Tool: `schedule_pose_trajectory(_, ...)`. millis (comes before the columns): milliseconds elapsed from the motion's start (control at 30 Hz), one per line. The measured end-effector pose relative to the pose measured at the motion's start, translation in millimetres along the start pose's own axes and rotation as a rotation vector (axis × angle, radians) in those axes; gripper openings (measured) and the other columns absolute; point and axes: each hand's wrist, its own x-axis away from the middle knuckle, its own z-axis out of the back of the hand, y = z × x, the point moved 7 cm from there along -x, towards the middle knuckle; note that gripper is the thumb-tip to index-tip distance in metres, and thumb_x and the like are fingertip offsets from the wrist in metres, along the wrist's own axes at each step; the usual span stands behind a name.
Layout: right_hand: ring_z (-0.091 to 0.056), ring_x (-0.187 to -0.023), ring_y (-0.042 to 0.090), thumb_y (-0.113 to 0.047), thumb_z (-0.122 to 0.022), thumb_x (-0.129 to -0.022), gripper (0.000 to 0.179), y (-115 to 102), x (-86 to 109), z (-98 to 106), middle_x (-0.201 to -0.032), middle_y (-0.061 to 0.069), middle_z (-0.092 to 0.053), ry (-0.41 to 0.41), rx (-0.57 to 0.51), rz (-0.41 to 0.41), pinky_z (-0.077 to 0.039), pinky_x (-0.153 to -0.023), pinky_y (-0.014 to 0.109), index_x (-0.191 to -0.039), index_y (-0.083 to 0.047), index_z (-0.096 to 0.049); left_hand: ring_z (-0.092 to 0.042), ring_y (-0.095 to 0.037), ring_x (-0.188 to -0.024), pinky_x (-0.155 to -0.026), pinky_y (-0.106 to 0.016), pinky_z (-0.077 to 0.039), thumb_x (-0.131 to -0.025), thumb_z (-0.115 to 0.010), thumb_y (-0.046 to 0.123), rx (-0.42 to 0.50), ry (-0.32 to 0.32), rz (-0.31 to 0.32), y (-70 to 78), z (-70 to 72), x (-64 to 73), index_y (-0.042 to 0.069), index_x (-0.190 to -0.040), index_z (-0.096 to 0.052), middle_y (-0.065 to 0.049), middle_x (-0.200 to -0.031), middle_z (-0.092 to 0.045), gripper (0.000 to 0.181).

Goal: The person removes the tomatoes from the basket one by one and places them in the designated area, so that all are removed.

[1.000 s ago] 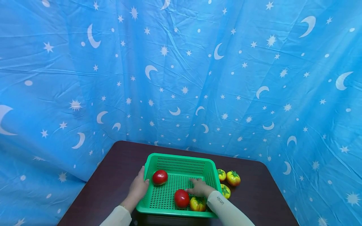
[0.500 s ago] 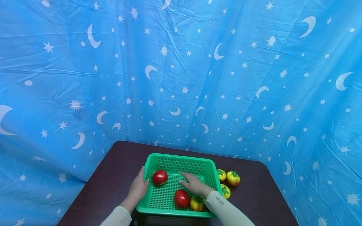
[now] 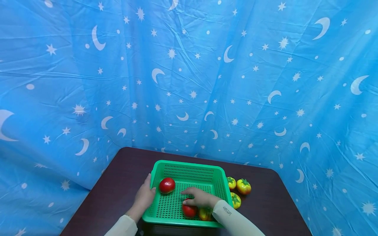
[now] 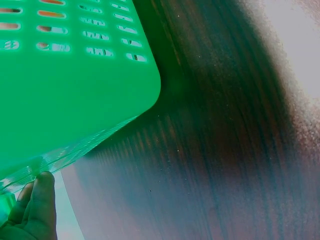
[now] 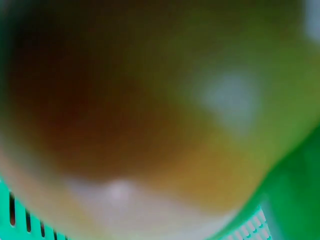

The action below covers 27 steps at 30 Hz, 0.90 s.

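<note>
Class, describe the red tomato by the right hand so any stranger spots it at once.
On the dark table stands a green basket. Inside it, along the near side, find the red tomato partly covered by the right hand. Its colour sets it apart from the yellowish tomato beside it; the other red tomato lies farther back, uncovered.

On the table (image 3: 118, 183), 3 fruits (image 3: 167, 185) lie in the basket (image 3: 189, 170), 3 other fruits (image 3: 243, 186) to its right.

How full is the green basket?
Partly full: two red fruits and a yellowish fruit show in the basket, with bare space left; the right hand hides some of the inside.
</note>
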Motion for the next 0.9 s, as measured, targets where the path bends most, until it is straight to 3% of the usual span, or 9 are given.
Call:
schedule_pose_trajectory(333,-0.054,-0.114,0.011,-0.033,-0.048,-0.097,0.03,0.7,0.4,-2.9,-0.125,-0.007,-0.061,-0.05,-0.003,0.005,-0.048,-0.096,0.035,-0.119,-0.023,-0.065,-0.04,-0.047,-0.129,-0.096,-0.064,-0.041,-0.094,-0.051,0.012,-0.011,0.008,-0.002,0.5,0.3,0.9,0.006,-0.152,-0.01,-0.027,-0.148,-0.032,0.072)
schedule_pose_trajectory(433,-0.055,-0.114,0.011,-0.034,-0.047,-0.098,0.031,0.8,1.8,-3.0,-0.125,-0.007,-0.061,-0.063,-0.021,-0.006,-0.048,-0.095,0.035,-0.121,-0.022,-0.064,-0.04,-0.048,-0.129,-0.096,-0.064,-0.041,-0.093,-0.051,0.012,-0.009,0.007,-0.001,0.4,0.5,0.9,0.006,-0.152,-0.01,-0.027,-0.148,-0.033,0.072)
schedule_pose_trajectory(733,-0.053,-0.097,0.008,-0.034,-0.069,-0.083,0.048,4.5,5.6,-4.9,-0.121,-0.008,-0.058,-0.1,-0.073,-0.088,-0.05,-0.076,0.028,-0.128,-0.023,-0.057,-0.039,-0.047,-0.13,-0.097,-0.064,-0.04,-0.093,-0.051,0.011,-0.011,0.01,-0.009,0.4,1.0,1.1,0.005,-0.152,-0.01,-0.027,-0.148,-0.032,0.072)
schedule_pose_trajectory(900,-0.054,-0.099,0.009,-0.029,-0.072,-0.081,0.051,3.3,7.3,-4.3,-0.124,-0.007,-0.057,-0.124,-0.088,-0.084,-0.05,-0.075,0.028,-0.13,-0.024,-0.056,-0.038,-0.047,-0.13,-0.098,-0.064,-0.039,-0.093,-0.051,0.011,-0.007,0.012,-0.013,1.1,1.3,1.1,0.005,-0.152,-0.01,-0.027,-0.148,-0.032,0.072)
